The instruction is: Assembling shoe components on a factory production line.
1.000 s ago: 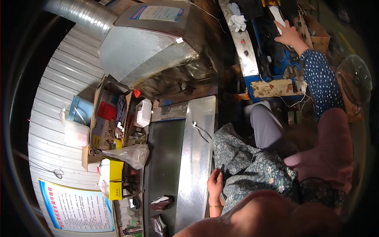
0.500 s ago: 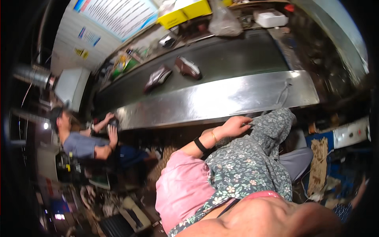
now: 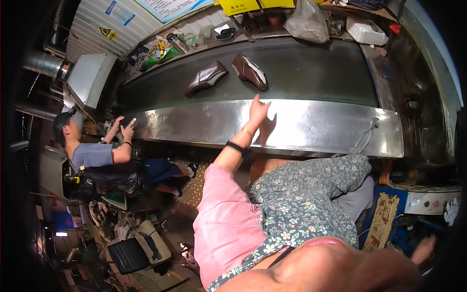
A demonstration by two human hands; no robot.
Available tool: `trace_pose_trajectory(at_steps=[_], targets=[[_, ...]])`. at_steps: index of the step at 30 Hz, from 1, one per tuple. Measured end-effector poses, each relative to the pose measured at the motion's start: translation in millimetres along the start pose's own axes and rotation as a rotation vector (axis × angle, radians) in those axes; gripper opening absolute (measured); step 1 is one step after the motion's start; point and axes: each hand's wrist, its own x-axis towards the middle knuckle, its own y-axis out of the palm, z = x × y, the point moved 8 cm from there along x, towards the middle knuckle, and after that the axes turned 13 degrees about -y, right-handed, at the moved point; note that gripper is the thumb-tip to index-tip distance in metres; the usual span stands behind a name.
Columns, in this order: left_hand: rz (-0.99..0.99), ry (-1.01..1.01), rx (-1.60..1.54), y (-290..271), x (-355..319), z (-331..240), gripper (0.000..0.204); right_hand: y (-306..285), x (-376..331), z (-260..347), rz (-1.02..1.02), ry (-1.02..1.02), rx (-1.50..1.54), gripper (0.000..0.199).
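My left hand reaches over the shiny metal ledge with fingers apart, holding nothing. Its fingertips are just short of a dark brown shoe with a pale grey side panel. To the left of that shoe lies another brown shoe, its toe toward the lower left. Both rest on the dark belt behind the ledge. At the lower right, what looks like my right hand is smeared by motion and partly cut off from view, so its fingers cannot be read.
The metal ledge runs along the belt's near side, with a wire loop at its right. On the back shelf sit a plastic bag and a white box. A co-worker is at the left end. A control panel is at right.
My left hand has moved from my lap out over the ledge toward the shoes. The blurred hand at the lower right has shifted inward and down. The view has turned slightly.
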Motion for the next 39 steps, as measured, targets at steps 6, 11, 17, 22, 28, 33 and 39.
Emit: trace_pose_trajectory(at_steps=[6, 11, 17, 22, 28, 33, 39], targets=[[-0.195, -0.378, -0.187, 23.2, 134.3, 9.1, 0.103, 182.9, -254.3, 208.4, 0.509, -0.379, 0.316, 0.043], [-0.237, -0.460, -0.368, 27.0, 168.9, 28.2, 0.084, 255.9, -347.6, 179.1, 0.464, -0.179, 0.776, 0.041], [0.575, -0.572, -0.988, 74.4, 97.1, -0.4, 0.044, 192.5, -289.1, 203.1, 0.189, -0.158, 0.807, 0.038], [1.250, -0.582, -1.240, 92.1, -101.2, -86.6, 0.034, 130.4, -131.0, 403.1, 0.408, -0.352, 1.358, 0.034], [1.265, 0.339, -0.562, 79.4, -245.5, -141.2, 0.072, 12.8, -65.5, 534.3, 0.424, -0.218, 1.709, 0.039], [1.478, 0.543, 0.017, 98.0, -295.4, -154.9, 0.096, 33.3, -88.2, 462.8, 0.056, -0.567, 1.151, 0.031], [1.339, 0.504, -0.338, 165.2, -303.2, -192.1, 0.072, -22.3, -171.0, 524.2, 0.219, -0.957, 0.956, 0.025]])
